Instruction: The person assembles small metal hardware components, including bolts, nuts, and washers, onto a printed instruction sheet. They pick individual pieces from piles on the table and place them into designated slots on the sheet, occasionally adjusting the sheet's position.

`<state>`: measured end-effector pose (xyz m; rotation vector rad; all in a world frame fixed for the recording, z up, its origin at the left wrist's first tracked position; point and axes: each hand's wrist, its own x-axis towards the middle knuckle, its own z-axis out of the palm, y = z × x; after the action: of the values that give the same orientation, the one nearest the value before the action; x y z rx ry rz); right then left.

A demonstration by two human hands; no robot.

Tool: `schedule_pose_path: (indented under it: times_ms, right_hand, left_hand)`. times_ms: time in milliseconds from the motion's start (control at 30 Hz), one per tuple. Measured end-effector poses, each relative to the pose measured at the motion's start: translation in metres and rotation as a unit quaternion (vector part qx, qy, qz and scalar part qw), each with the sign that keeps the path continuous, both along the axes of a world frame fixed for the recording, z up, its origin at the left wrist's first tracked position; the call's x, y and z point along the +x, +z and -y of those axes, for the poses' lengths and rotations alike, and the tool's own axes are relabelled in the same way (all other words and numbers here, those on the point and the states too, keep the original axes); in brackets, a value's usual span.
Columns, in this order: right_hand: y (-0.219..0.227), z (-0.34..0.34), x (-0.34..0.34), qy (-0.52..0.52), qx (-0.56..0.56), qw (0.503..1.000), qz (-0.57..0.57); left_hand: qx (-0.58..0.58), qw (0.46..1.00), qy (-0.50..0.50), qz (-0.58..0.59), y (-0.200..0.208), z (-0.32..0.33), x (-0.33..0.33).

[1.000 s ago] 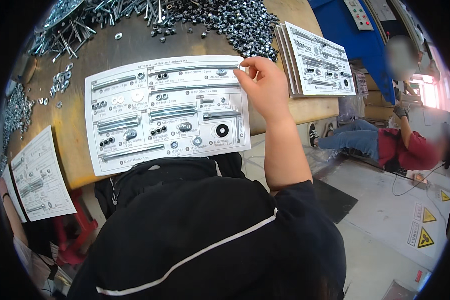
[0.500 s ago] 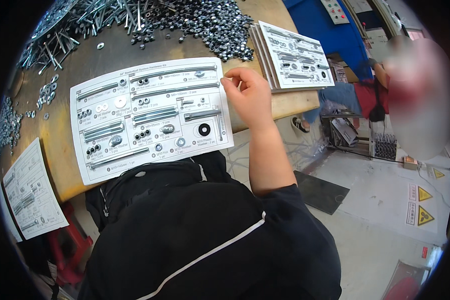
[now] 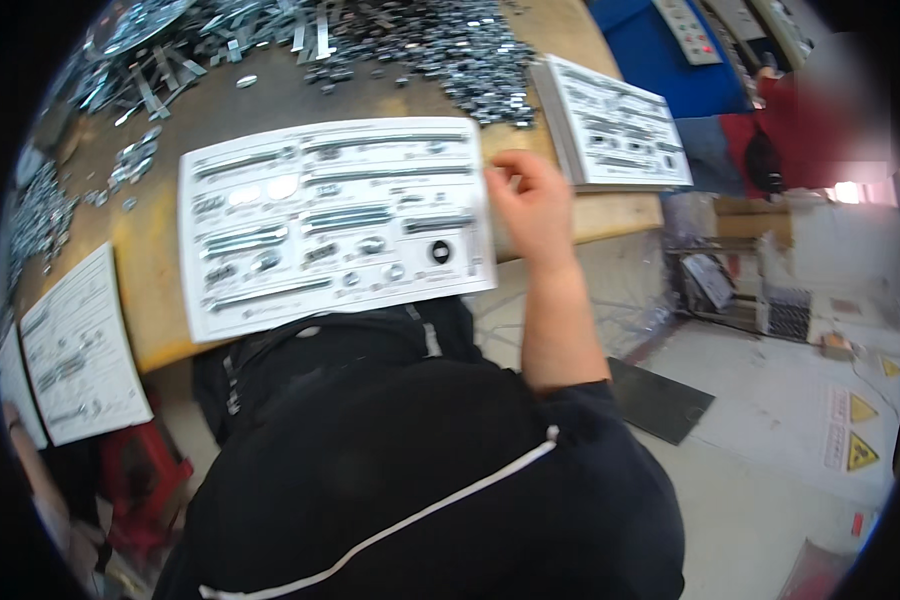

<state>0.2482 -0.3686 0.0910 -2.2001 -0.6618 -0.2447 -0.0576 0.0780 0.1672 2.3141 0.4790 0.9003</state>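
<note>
In front of me, at the table's near edge, lies a white hardware sheet (image 3: pixel 300 215) showing rows of bolts, nuts and washers. Blur hides whether these are printed or real parts. My right hand (image 3: pixel 535 205) is at the sheet's upper right edge, its thumb and fingers curled together in a pinch. Whatever is between the fingertips, if anything, is too small to tell. My left hand is out of view.
Loose bolts and nuts (image 3: pixel 470 55) heap along the table's far side, with washers (image 3: pixel 135 160) at left. Stacked sheets (image 3: pixel 620 130) stand right; another sheet (image 3: pixel 85 350) is at left above a red stool (image 3: pixel 145 480). A person in red (image 3: pixel 820 130) is at far right.
The whole view has shifted and blurred, so the sheet and my right hand appear farther right. The hand keeps its pinch by the sheet's edge. Another person's arm now shows at the far left.
</note>
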Motion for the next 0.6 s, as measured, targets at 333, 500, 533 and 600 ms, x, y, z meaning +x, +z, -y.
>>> schedule_pose_path:
  times_ms: [333,500,533,600]
  right_hand:
    - [-0.022,0.035,-0.018,-0.076,-0.047,0.996,0.013]
    - [-0.066,0.050,-0.043,-0.131,-0.058,0.989,-0.033]
    - [-0.074,0.057,-0.054,-0.149,-0.040,0.986,-0.065]
    - [-0.080,0.050,-0.061,-0.125,-0.069,0.979,-0.145]
  left_hand:
    - [-0.025,0.934,-0.335,0.122,0.090,0.082,0.034]
    - [-0.294,0.840,-0.421,0.174,0.055,0.071,0.056]
    - [-0.405,0.843,-0.314,0.162,0.007,0.058,0.067]
    - [-0.360,0.931,-0.055,-0.021,-0.082,0.060,0.066]
